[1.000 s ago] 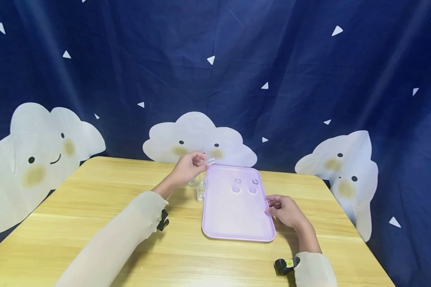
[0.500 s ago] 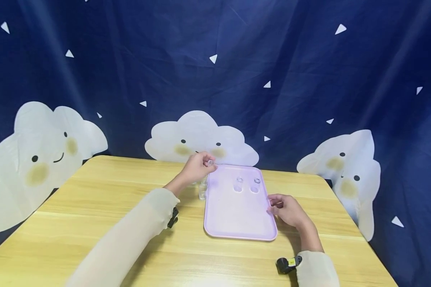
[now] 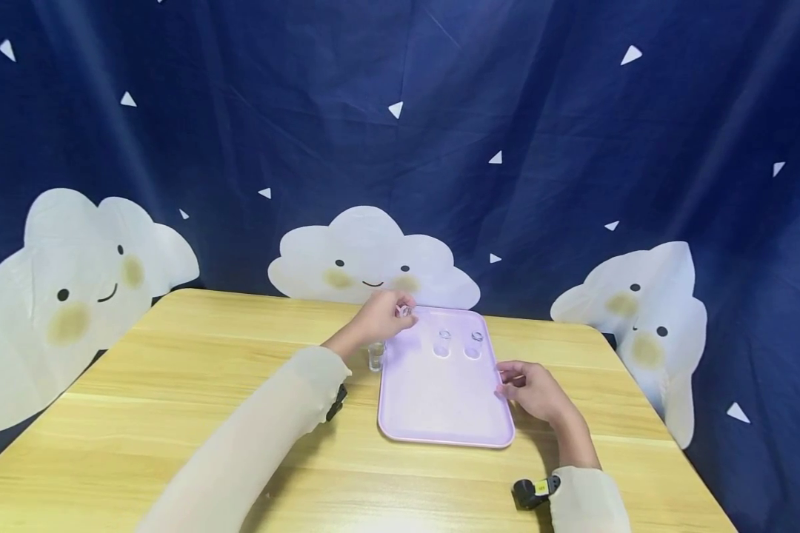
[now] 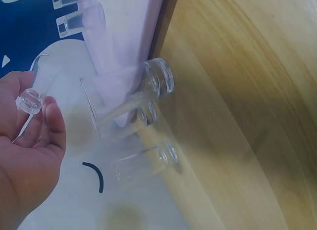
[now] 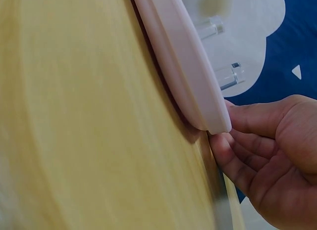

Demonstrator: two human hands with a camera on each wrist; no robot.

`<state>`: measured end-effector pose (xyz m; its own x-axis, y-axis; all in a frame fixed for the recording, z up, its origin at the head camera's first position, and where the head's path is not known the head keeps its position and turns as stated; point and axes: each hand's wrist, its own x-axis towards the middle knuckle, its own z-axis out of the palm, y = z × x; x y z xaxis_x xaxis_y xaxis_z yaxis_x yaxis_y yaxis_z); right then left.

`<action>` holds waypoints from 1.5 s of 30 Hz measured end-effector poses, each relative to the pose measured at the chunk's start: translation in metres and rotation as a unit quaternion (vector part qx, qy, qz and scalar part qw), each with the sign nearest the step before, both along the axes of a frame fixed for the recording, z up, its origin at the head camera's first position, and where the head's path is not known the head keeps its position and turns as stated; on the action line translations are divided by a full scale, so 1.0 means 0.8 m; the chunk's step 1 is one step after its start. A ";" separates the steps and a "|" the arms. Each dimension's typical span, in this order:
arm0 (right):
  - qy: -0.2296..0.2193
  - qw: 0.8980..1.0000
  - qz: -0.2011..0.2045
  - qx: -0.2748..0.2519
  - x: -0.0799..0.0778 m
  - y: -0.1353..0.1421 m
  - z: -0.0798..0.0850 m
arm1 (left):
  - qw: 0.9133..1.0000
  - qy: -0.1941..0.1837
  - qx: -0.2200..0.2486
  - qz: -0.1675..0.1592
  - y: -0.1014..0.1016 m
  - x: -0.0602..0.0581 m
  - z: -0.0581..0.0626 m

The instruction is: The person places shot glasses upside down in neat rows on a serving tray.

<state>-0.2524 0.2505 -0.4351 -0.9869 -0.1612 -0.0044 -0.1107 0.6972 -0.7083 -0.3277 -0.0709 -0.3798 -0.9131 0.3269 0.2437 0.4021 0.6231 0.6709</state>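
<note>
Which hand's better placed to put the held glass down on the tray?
Left, most likely: the left hand holds the glass near the tray's far left corner. The right hand has no glass and grips the tray's right edge.

We are finding no readable text; on the black right-wrist camera (image 3: 524,494) we are seeing an illegible yellow label (image 3: 541,488).
</note>
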 end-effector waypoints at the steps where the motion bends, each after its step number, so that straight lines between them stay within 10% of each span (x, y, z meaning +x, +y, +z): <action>1: 0.000 1.000 0.000 0.000 0.000 0.000 0.000 | 1.000 -0.001 -0.002 0.001 0.001 0.000 0.000; 45: 0.002 1.000 0.000 0.001 0.000 0.000 -0.001 | 0.995 -0.050 -0.085 -0.007 0.025 -0.008 -0.020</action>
<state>-0.2524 0.2508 -0.4361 -0.9870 -0.1608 -0.0014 -0.1127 0.6981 -0.7071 -0.3340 -0.0506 -0.3955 -0.9254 0.3678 0.0912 0.3471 0.7262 0.5934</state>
